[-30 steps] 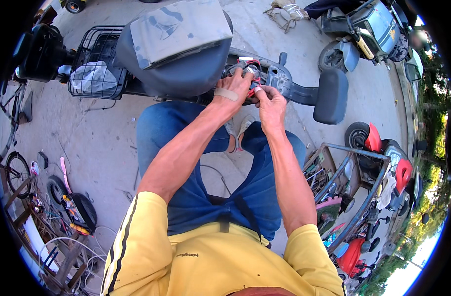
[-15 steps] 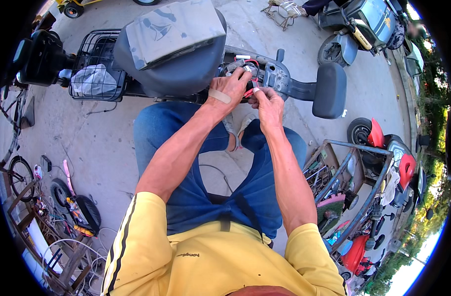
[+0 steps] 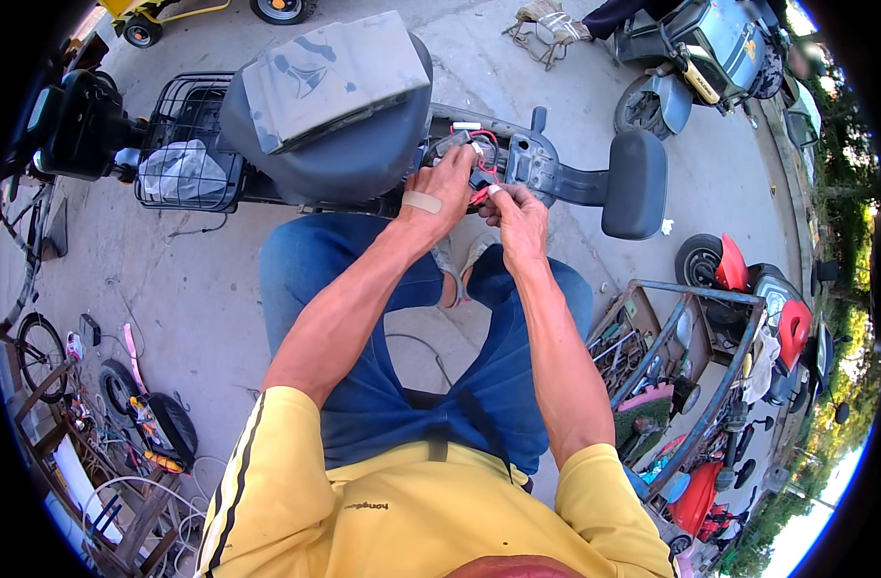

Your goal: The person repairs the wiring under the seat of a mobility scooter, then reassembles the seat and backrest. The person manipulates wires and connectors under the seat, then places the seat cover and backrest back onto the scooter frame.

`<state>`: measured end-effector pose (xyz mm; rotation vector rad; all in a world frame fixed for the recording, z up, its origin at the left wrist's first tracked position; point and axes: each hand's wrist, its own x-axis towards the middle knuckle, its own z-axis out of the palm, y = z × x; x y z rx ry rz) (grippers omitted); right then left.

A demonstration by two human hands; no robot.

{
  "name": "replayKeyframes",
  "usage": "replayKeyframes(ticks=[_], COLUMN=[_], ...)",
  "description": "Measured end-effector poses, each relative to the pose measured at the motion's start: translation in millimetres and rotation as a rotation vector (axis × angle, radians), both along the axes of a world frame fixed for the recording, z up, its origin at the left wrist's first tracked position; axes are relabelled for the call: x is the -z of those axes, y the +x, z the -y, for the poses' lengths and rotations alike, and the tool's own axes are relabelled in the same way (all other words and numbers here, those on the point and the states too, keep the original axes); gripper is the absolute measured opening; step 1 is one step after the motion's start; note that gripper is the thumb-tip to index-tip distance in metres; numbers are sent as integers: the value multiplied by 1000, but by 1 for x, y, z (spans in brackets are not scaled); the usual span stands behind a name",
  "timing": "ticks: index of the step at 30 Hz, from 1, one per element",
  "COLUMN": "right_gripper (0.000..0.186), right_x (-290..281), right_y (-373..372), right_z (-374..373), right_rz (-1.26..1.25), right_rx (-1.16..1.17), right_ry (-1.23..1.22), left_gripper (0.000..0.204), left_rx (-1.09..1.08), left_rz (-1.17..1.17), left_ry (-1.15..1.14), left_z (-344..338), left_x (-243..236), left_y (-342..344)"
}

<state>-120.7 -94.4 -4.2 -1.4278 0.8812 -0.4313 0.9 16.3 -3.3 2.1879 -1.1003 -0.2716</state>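
Observation:
An electric scooter [image 3: 583, 183] stands across the far side, with its wiring bay uncovered between the dark seat [image 3: 329, 159] and the padded backrest [image 3: 637, 185]. My left hand [image 3: 442, 191], a tan plaster at its wrist, reaches into the bay. Its fingers are bent and closed beside a small whitish connector; what they grip is hidden. To its right my right hand [image 3: 520, 222] pinches a red wire [image 3: 480, 197], thumb uppermost. More red cable [image 3: 495, 144] loops behind the fingertips, among dark parts.
A dusty flat box [image 3: 334, 77] lies on the seat. The wire basket [image 3: 185, 173] holds a clear plastic bag. At right stands a metal-framed cart [image 3: 696, 289] with tools, near parked scooters. Loose tyres [image 3: 170, 424] and scrap lie at lower left.
The whole view has shifted slightly, so the scooter sits a little further left. Both hands stay at the wiring, with only small finger movements.

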Motion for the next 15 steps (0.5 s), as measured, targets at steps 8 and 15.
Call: replayKeyframes(ticks=[8, 15], right_gripper=[29, 23], right_x=[-1, -10], right_y=[4, 10], right_z=[8, 5], right_rz=[-8, -33], right_rx=[21, -20], right_ry=[0, -21], left_gripper=[40, 35], left_rx=[-60, -54], left_rz=[8, 130], left_ry=[-236, -146], left_z=[-3, -10], left_x=[2, -19], left_y=[-2, -7])
